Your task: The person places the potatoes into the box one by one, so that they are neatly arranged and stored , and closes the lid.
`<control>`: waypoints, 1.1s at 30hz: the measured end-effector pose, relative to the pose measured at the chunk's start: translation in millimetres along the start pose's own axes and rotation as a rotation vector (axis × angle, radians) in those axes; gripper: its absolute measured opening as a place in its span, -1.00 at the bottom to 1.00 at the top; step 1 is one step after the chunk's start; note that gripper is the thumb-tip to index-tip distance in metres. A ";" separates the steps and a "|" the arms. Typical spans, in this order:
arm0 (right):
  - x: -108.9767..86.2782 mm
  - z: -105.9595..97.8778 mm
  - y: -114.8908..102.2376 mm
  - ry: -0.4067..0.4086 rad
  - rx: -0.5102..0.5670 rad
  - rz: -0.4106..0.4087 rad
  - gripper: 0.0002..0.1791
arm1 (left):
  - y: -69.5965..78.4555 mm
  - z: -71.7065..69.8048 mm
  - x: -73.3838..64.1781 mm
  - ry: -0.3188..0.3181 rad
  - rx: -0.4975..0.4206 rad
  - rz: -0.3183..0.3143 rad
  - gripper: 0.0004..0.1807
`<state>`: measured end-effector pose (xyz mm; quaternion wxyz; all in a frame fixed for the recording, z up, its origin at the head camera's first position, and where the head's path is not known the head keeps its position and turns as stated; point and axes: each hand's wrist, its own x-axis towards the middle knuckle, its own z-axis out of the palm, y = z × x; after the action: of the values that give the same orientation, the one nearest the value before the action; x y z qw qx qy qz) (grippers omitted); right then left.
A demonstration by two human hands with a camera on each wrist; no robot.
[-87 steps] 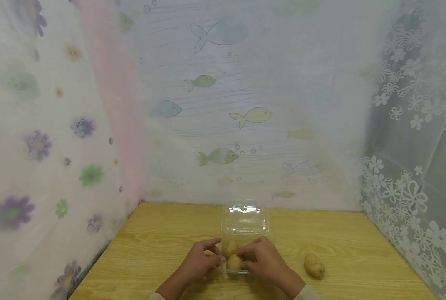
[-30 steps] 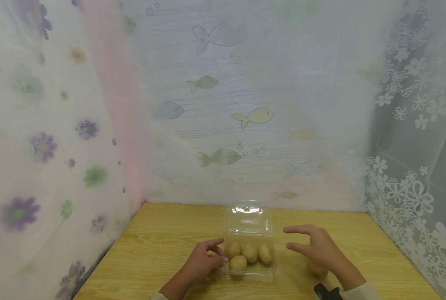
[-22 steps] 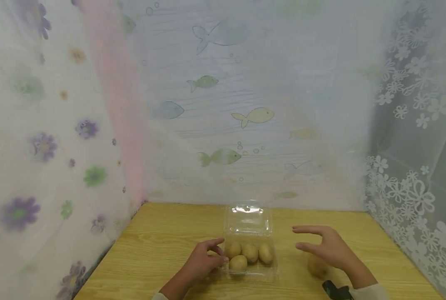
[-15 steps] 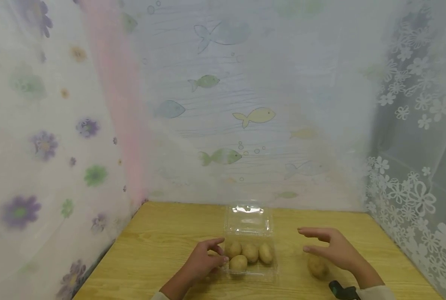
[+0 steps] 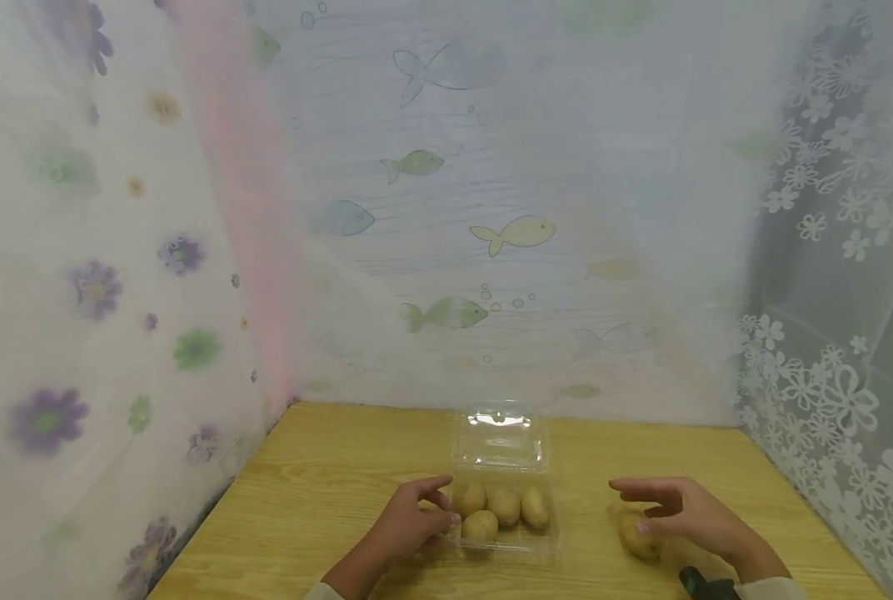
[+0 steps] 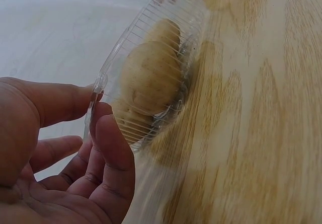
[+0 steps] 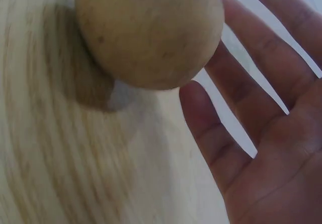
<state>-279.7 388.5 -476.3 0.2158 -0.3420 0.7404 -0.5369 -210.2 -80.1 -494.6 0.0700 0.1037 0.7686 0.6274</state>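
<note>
A clear plastic clamshell container stands on the table with its lid raised at the back. Several potatoes lie inside. My left hand pinches the container's left rim between thumb and finger, as the left wrist view shows with the ribbed wall close up. To the right, a loose potato rests on the table. My right hand hovers over it with fingers spread, the thumb overlapping it in the head view. In the right wrist view, fingertips lie right beside the potato, not curled round it.
The wood-grain table runs back to a hanging sheet printed with fish. Flowered sheets close off the left and right sides. A black strap device sits at my right wrist.
My right hand has left the container, moved right and lowered to the loose potato. More potatoes show in the container than in the oldest frame. The left hand stays at the rim.
</note>
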 end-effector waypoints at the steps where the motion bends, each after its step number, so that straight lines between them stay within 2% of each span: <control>1: -0.6 -0.6 1.0 -0.022 0.036 0.009 -0.40 | 0.1 0.2 0.0 0.001 -0.001 0.000 -0.19; 4: -2.1 -2.1 4.5 -0.073 0.100 0.036 -0.39 | 1.0 0.6 -0.5 0.002 -0.007 -0.002 -0.20; 8: -4.1 -3.5 7.4 -0.072 0.081 0.050 -0.40 | 2.0 1.1 -0.9 0.002 -0.011 -0.003 -0.20; 11: -5.7 -4.9 8.1 -0.070 0.057 0.035 -0.41 | 2.9 1.4 -0.8 0.003 -0.010 -0.001 -0.20; 20: -11.2 -10.3 7.6 -0.136 0.109 -0.022 -0.36 | 7.4 2.2 -2.4 0.008 -0.005 -0.008 -0.25; 27: -13.7 -12.5 6.7 -0.140 0.045 -0.075 -0.41 | 7.4 2.0 -2.0 0.002 -0.008 -0.007 -0.25; 33: -12.3 -11.4 6.1 -0.128 -0.013 -0.053 -0.43 | 6.6 1.4 -2.0 0.003 -0.014 -0.011 -0.24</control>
<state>-281.0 406.2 -478.9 0.2463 -0.3965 0.7193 -0.5146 -207.4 -78.0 -488.5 0.0732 0.0980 0.7649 0.6325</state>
